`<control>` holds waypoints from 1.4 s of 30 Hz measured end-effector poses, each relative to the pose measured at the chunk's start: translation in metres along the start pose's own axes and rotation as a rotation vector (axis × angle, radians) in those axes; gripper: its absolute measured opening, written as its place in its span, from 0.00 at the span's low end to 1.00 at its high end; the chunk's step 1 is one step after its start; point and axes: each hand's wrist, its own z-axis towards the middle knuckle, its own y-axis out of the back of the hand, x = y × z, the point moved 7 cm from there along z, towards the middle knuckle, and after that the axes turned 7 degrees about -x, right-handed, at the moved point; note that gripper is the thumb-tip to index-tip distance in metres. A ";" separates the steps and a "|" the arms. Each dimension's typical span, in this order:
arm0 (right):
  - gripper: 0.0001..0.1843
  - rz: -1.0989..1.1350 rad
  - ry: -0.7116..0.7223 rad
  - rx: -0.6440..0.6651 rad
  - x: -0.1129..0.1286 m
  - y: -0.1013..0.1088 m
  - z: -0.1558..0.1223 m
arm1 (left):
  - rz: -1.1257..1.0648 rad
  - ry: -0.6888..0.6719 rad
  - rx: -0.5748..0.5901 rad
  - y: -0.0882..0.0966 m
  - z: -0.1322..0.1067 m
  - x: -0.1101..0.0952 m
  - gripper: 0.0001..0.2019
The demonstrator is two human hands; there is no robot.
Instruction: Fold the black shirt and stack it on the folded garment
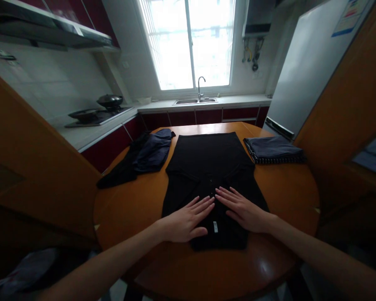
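A black shirt (pixel 211 154) lies spread flat on the round wooden table (pixel 138 217). Small buttons run down its middle, and a white label (pixel 215 227) shows near the end closest to me. Both sides are folded inward. My left hand (pixel 188 219) rests flat on the cloth, left of the label, fingers stretched out. On the other side my right hand (pixel 242 209) also lies flat on the shirt, fingers spread. The fingertips of the two hands almost meet near the shirt's middle line. Neither hand grips anything.
Dark, loosely heaped clothes (pixel 153 152) lie at the table's left. A folded grey-blue stack of clothes (pixel 272 148) sits at the right. Beyond the table are a sink (pixel 196 101), a stove with pans (pixel 109 100) and a fridge (pixel 301 71). Wooden door panels flank both sides.
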 end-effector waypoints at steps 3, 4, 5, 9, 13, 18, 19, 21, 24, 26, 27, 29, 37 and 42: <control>0.32 0.053 0.030 0.048 0.018 0.004 -0.018 | -0.003 -0.001 -0.022 0.002 -0.018 -0.012 0.39; 0.33 0.072 0.035 0.076 0.023 0.004 -0.023 | -0.007 -0.001 -0.026 0.003 -0.023 -0.016 0.40; 0.34 0.090 0.036 0.103 0.028 0.005 -0.028 | -0.011 0.002 -0.026 0.004 -0.028 -0.019 0.42; 0.47 0.136 0.040 0.184 0.035 0.006 -0.040 | -0.017 0.034 -0.005 0.003 -0.040 -0.023 0.49; 0.54 0.155 0.064 0.199 0.033 0.006 -0.046 | -0.012 0.056 -0.034 0.005 -0.045 -0.021 0.46; 0.47 0.125 0.078 0.160 0.028 0.005 -0.050 | 0.067 -0.011 -0.099 0.007 -0.047 -0.022 0.44; 0.46 0.117 0.084 0.151 0.028 0.005 -0.051 | 0.093 -0.036 -0.111 0.007 -0.048 -0.023 0.43; 0.44 0.100 0.095 0.134 0.026 0.005 -0.052 | 0.140 -0.079 -0.129 0.006 -0.050 -0.025 0.40; 0.39 0.087 0.100 0.106 0.022 0.005 -0.053 | 0.166 -0.097 -0.126 0.005 -0.051 -0.024 0.36; 0.34 0.100 0.084 0.070 0.019 0.006 -0.053 | 0.135 -0.078 -0.113 0.004 -0.052 -0.021 0.34; 0.32 0.113 0.071 0.050 0.018 0.008 -0.053 | 0.105 -0.058 -0.110 0.003 -0.052 -0.019 0.33; 0.27 0.145 0.033 0.014 0.017 0.010 -0.053 | 0.020 0.001 -0.125 0.005 -0.053 -0.015 0.32; 0.18 0.247 -0.255 -0.056 0.005 0.024 -0.041 | -0.246 0.406 -0.344 0.025 -0.047 0.013 0.16; 0.15 0.282 -0.410 -0.163 -0.014 0.035 -0.023 | -0.292 0.538 -0.431 0.037 -0.037 0.032 0.14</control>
